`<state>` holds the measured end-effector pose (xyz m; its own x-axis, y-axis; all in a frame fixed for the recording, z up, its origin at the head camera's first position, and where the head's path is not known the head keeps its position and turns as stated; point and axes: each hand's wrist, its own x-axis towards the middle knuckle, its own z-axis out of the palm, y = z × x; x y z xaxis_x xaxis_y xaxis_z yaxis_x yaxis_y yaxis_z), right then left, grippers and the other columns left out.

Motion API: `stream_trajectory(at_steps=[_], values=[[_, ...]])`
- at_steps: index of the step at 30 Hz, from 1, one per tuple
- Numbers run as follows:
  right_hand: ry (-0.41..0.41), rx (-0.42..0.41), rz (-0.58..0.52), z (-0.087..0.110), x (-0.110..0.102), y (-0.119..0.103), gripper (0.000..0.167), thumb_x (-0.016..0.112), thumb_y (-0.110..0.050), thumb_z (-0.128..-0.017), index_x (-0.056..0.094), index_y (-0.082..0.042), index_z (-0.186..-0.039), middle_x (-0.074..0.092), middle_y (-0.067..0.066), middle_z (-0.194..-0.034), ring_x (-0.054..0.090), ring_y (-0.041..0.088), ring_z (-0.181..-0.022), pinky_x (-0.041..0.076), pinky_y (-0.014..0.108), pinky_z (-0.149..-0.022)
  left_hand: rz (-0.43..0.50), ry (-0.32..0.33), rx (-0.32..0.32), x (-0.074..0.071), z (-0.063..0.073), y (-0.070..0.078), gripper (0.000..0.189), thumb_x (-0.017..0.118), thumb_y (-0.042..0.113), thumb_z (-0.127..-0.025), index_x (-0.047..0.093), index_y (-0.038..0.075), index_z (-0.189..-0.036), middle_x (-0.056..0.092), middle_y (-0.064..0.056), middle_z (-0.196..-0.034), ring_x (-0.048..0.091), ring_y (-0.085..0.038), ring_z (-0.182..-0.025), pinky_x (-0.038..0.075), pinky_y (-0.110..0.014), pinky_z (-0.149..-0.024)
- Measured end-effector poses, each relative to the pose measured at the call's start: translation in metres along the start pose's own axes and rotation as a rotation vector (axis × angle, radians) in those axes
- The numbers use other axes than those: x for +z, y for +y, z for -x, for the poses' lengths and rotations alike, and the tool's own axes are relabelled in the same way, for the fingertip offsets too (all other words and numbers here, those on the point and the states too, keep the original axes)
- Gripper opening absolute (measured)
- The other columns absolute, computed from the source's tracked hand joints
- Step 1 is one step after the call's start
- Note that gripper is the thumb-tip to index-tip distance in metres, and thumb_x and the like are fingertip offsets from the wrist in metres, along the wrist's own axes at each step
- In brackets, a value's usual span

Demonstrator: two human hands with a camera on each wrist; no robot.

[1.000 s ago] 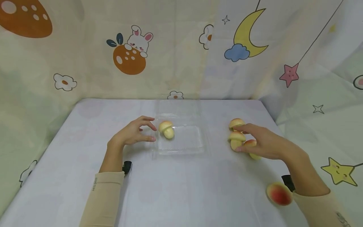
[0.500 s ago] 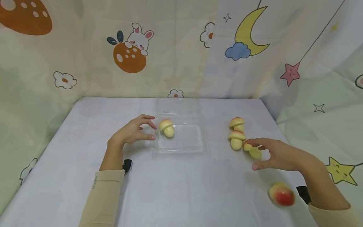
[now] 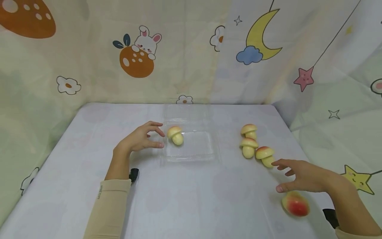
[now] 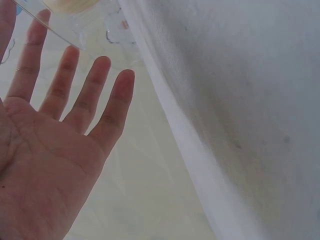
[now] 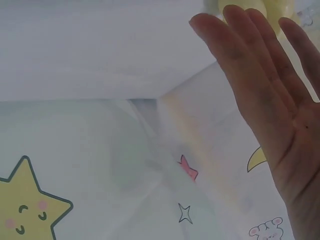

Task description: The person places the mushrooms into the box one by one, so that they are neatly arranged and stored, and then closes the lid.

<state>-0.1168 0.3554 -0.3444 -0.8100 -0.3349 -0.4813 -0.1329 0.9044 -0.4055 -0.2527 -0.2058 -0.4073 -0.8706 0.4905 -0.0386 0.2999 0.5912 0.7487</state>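
While right grip (image 3: pixel 307 176) gapes, left (image 3: pixel 139 138) gapes beside container (image 3: pixel 195 147).

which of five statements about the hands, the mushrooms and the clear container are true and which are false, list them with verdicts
1. One mushroom lies in the clear container. True.
2. The left hand is beside the container. True.
3. Three mushrooms lie close together outside the container. True.
4. In the head view, those three are left of the container. False: they are to its right.
5. Both hands grip a mushroom. False: neither the left hand nor the right hand holds anything.
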Motion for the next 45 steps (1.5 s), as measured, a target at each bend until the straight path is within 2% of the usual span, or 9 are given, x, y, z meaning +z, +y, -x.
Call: stream_trajectory(at_steps=[4,8,12,17,22,26,32,39,45], values=[[-0.031,0.019,-0.039,0.005,0.003,0.004,0.083,0.08,-0.045,-0.087,0.044,-0.004,-0.15,0.061,0.019,-0.136,0.065,0.04,-0.114,0.059,0.051,-0.081,-0.008,0.002,0.0,0.0,0.001,-0.001,0.047,0.089,0.04,-0.08,0.073,0.014,-0.116,0.04,-0.002,-0.16,0.034,-0.031,-0.149,0.043,-0.057,-0.114],[-0.097,0.103,-0.142,0.006,0.005,0.005,0.086,0.081,-0.041,-0.087,0.039,-0.005,-0.153,0.056,0.025,-0.137,0.065,0.041,-0.111,0.06,0.045,-0.07,-0.005,0.007,0.001,0.0,0.001,-0.002,0.047,0.089,0.04,-0.08,0.073,0.014,-0.116,0.04,-0.003,-0.16,0.034,-0.031,-0.149,0.043,-0.057,-0.114],[-0.147,0.183,-0.231,0.008,0.007,0.005,0.089,0.084,-0.036,-0.086,0.036,-0.006,-0.155,0.05,0.029,-0.138,0.064,0.033,-0.104,0.059,0.044,-0.063,-0.003,0.003,0.001,0.0,0.002,-0.001,0.048,0.089,0.04,-0.081,0.073,0.013,-0.117,0.039,-0.005,-0.16,0.033,-0.031,-0.149,0.043,-0.057,-0.114],[-0.158,0.196,-0.257,0.011,0.01,0.007,0.094,0.088,-0.031,-0.082,0.035,-0.006,-0.155,0.049,0.03,-0.138,0.063,0.034,-0.105,0.057,0.042,-0.06,-0.005,-0.001,-0.004,-0.001,0.003,0.001,0.048,0.089,0.039,-0.081,0.073,0.013,-0.117,0.039,-0.006,-0.161,0.034,-0.031,-0.149,0.042,-0.057,-0.115],[-0.15,0.192,-0.233,0.013,0.012,0.011,0.097,0.092,-0.02,-0.074,0.038,-0.006,-0.154,0.051,0.027,-0.139,0.061,0.045,-0.117,0.059,0.046,-0.068,-0.007,0.008,-0.004,-0.001,0.003,0.002,0.047,0.089,0.038,-0.08,0.073,0.013,-0.117,0.04,-0.005,-0.16,0.034,-0.031,-0.149,0.044,-0.058,-0.113],[-0.151,0.201,-0.217,0.013,0.015,0.015,0.096,0.093,-0.014,-0.07,0.043,-0.008,-0.152,0.055,0.022,-0.138,0.061,0.043,-0.117,0.06,0.055,-0.082,-0.007,0.01,0.004,-0.002,0.002,0.001,0.047,0.089,0.037,-0.081,0.073,0.012,-0.117,0.039,-0.007,-0.16,0.034,-0.031,-0.149,0.044,-0.058,-0.113],[-0.149,0.161,-0.207,0.01,0.017,0.021,0.079,0.089,-0.016,-0.077,0.052,-0.009,-0.146,0.06,0.016,-0.134,0.062,0.039,-0.115,0.059,0.054,-0.082,0.001,0.009,0.004,-0.001,0.003,-0.001,0.046,0.089,0.037,-0.081,0.072,0.013,-0.117,0.04,-0.007,-0.16,0.033,-0.032,-0.149,0.042,-0.058,-0.114],[-0.132,0.095,-0.109,0.006,0.018,0.022,0.064,0.079,-0.036,-0.089,0.056,-0.008,-0.141,0.07,0.006,-0.118,0.065,0.029,-0.107,0.057,0.05,-0.083,0.005,0.011,0.01,0.001,0.004,-0.001,0.047,0.089,0.038,-0.081,0.073,0.012,-0.117,0.04,-0.004,-0.16,0.033,-0.032,-0.15,0.043,-0.059,-0.114],[-0.123,0.006,-0.111,0.005,0.021,0.023,0.05,0.069,-0.038,-0.098,0.059,-0.008,-0.137,0.069,-0.001,-0.102,0.063,0.011,-0.093,0.054,0.031,-0.074,0.008,0.005,0.009,0.002,0.002,0.001,0.046,0.089,0.038,-0.081,0.073,0.013,-0.117,0.04,-0.004,-0.16,0.034,-0.031,-0.149,0.042,-0.058,-0.115]])
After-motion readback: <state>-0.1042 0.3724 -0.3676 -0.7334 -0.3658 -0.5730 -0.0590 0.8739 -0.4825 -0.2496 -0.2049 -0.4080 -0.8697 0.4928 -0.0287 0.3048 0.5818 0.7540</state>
